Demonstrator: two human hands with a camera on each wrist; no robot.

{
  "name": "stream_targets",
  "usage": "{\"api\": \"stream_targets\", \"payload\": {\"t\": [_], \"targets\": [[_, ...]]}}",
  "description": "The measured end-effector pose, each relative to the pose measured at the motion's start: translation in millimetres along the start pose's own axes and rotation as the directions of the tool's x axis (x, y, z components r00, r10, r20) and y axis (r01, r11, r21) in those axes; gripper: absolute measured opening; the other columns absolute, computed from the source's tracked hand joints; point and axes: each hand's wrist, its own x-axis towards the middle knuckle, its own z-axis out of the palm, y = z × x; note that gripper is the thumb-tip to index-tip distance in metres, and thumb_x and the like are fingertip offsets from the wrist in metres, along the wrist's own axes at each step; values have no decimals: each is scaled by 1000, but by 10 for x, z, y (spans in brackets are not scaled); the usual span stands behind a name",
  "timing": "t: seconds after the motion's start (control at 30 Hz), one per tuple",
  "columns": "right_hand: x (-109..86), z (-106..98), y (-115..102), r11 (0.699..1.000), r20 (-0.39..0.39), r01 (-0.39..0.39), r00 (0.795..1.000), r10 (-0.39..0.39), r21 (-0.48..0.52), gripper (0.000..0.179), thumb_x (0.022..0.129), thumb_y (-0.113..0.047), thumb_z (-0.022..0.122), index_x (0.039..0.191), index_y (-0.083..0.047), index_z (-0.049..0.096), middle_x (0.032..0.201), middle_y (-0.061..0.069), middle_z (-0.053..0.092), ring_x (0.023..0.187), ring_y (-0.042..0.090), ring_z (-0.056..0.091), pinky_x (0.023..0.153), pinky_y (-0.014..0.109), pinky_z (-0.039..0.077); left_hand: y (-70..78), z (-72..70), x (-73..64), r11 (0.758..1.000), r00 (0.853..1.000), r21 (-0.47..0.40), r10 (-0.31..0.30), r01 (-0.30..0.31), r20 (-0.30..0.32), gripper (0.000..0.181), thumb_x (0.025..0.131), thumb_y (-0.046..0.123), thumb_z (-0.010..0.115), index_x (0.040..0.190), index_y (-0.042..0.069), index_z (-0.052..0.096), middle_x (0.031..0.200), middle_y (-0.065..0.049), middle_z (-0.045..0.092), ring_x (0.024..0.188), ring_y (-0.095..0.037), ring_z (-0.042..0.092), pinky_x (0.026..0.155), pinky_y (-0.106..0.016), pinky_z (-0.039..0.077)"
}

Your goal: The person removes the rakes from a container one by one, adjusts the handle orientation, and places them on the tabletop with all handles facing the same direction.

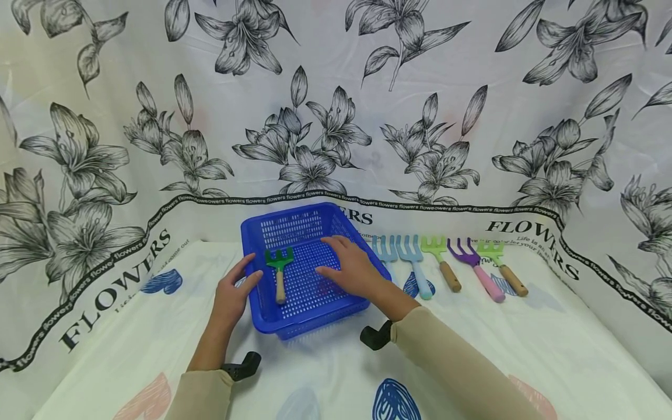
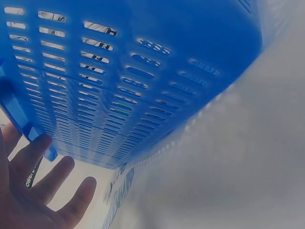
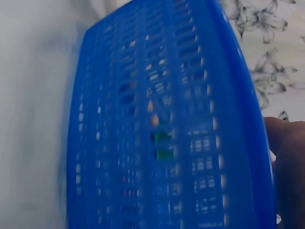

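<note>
A blue plastic basket [image 1: 310,318] with slotted walls stands before me. Inside it, toward the left, lies a small green hand rake [image 1: 280,265] with a pale wooden handle. My left hand [image 1: 233,291] is at the basket's left rim, thumb over the edge; in the left wrist view its fingers [image 2: 57,179] stretch loosely outside the wall. Over the basket's right part reaches my right hand [image 1: 352,268], thumb and fingers apart with nothing between them. In the right wrist view the slotted wall [image 3: 238,143] hides most of that hand, and green shows through the slots.
To the right of the basket lie several hand rakes: light blue ones [image 1: 418,274], green ones with wooden handles [image 1: 448,274], and a purple one with a pink handle [image 1: 488,280]. A white printed cloth [image 1: 315,385] covers the table; a flowered curtain [image 1: 336,146] hangs behind.
</note>
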Motion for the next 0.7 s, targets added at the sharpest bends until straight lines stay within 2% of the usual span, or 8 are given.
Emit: {"api": "stream_targets", "payload": {"t": [0.17,0.3,0.4,0.57,0.7], "targets": [[35,78,-150,988,26,0,1000,-4,153,66,94,-43,62,150,-19,36,154,7,32,141,27,31,109,50,32,8,-13,4,1000,1000,1,0,0,2,66,94,52,55,150,23,39,150,-15,39,139,-38,32,105,-63,29],[69,136,-241,979,37,-18,999,11,204,65,95,-43,61,150,-19,36,154,5,32,141,25,30,109,49,33,7,-10,11,1000,1000,-6,-3,3,2,66,94,52,55,150,22,39,150,-15,40,139,-38,33,105,-62,29],[92,168,-308,965,32,-39,999,31,260,63,95,-43,60,149,-20,37,152,3,36,134,23,41,104,46,41,-2,-5,17,1000,1000,-11,-4,4,0,66,94,52,56,150,22,40,149,-15,41,139,-38,33,106,-61,29],[141,204,-420,902,25,-71,997,67,425,57,96,-39,60,147,-22,41,149,2,40,117,22,57,86,38,53,-8,2,18,1000,1000,-9,-11,11,-1,67,92,54,57,150,23,40,149,-14,41,139,-37,33,105,-61,30],[202,257,-469,863,77,-61,997,26,501,53,97,-36,59,146,-22,43,146,2,45,115,22,59,85,38,54,-14,0,21,1000,1000,-7,-13,13,-5,68,92,56,56,149,24,41,149,-14,41,138,-37,34,105,-61,31]]}}
